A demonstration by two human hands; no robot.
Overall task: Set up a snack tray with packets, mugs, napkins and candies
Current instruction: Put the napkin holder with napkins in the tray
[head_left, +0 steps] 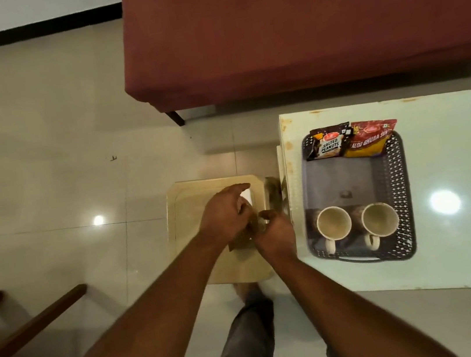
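A dark perforated tray (pixel 398 184) sits on the white table (pixel 461 205) to my right. At its far end lie a salted-peanuts packet (pixel 328 143) and a red-and-yellow snack packet (pixel 370 138). Two cream mugs (pixel 334 223) (pixel 380 219) stand at its near end, handles toward me. My left hand (pixel 224 216) and my right hand (pixel 276 232) meet over a low beige stool (pixel 185 216). Together they pinch a small brownish object (pixel 239 243), blurred and mostly hidden. A white napkin stack (pixel 247 195) peeks out behind my left fingers.
A maroon sofa (pixel 296 22) fills the far side. Wooden chair arms (pixel 35 321) sit at the lower left. My leg and foot (pixel 250 329) stand on the glossy tiled floor just before the stool.
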